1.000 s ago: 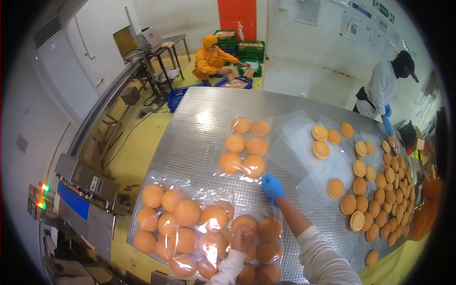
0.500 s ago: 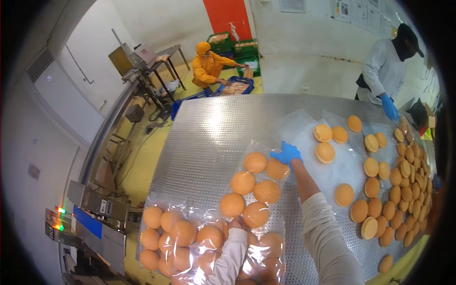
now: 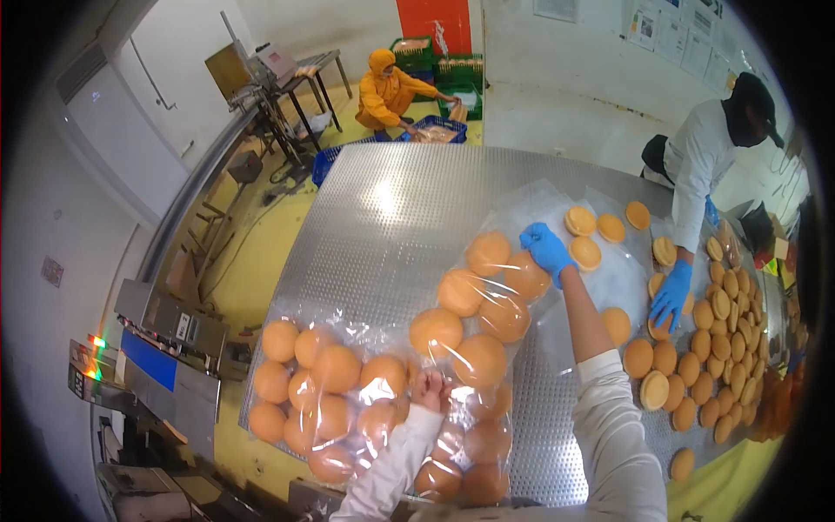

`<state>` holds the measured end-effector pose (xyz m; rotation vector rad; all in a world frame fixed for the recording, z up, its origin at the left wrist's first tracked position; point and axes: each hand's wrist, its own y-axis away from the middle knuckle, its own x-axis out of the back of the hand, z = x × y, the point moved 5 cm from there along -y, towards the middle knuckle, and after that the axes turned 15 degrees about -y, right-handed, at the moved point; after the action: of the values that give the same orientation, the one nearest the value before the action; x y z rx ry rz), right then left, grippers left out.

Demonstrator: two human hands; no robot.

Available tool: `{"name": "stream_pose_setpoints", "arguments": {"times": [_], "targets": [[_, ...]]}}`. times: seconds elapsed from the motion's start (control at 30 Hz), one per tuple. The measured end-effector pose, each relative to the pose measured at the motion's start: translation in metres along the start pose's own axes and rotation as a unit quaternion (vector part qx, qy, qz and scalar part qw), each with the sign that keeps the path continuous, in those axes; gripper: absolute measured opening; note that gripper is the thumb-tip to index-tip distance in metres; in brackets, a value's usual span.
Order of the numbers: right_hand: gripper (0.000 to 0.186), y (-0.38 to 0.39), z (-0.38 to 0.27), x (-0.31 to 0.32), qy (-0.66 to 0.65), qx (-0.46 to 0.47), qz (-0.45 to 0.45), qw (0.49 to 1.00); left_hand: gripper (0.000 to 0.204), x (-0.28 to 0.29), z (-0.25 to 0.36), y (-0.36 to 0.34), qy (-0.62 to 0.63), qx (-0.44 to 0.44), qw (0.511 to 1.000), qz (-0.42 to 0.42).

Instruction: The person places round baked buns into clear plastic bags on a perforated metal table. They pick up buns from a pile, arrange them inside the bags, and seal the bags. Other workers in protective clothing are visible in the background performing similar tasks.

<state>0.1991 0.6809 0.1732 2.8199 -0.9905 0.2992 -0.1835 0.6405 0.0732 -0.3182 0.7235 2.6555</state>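
Six round golden-brown buns [image 3: 461,293] lay in two rows of three inside a clear plastic bag [image 3: 483,304], just off the middle of my view toward 4 o'clock, the bag slanting from 7 o'clock up to 1 o'clock. My right hand [image 3: 546,248], in a blue glove, was closed on the bag's far end at 3 o'clock. My left hand [image 3: 428,389], bare, was at 6 o'clock by the bag's near end, its fingers curled; I could not tell whether they gripped the plastic. More bagged buns [image 3: 337,370] crowded the metal table [image 3: 357,217] at 7 o'clock, and others [image 3: 484,442] lay between 5 and 6 o'clock, just below the slanting bag. Flat plastic sheets [image 3: 557,326] spread out around 3 o'clock, with several loose buns [image 3: 584,253] on them, and a dense scatter of unbagged buns [image 3: 720,304] stretched between 3 and 4 o'clock. At 2 o'clock a co-worker [image 3: 703,152] in a white top leaned in, one blue-gloved hand [image 3: 671,294] touching a bun there. Just short of 12 o'clock, a person in orange [image 3: 380,97] crouched beside blue and green crates [image 3: 459,74]. At 8 o'clock stood a machine with a blue belt [image 3: 148,359].
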Motion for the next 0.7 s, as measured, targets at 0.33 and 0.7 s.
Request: {"name": "stream_pose_setpoints", "arguments": {"times": [0.33,0.7], "targets": [[0.038,0.184,0.001,-0.158,0.079,0.13,-0.348,0.925,0.015,0.176,-0.242,0.25,-0.182,0.281,0.932,-0.138],[0.066,0.24,0.122,0.093,0.402,0.001,0.202,0.893,0.03,0.197,-0.217,0.245,-0.618,-0.139,0.669,-0.388]]}}
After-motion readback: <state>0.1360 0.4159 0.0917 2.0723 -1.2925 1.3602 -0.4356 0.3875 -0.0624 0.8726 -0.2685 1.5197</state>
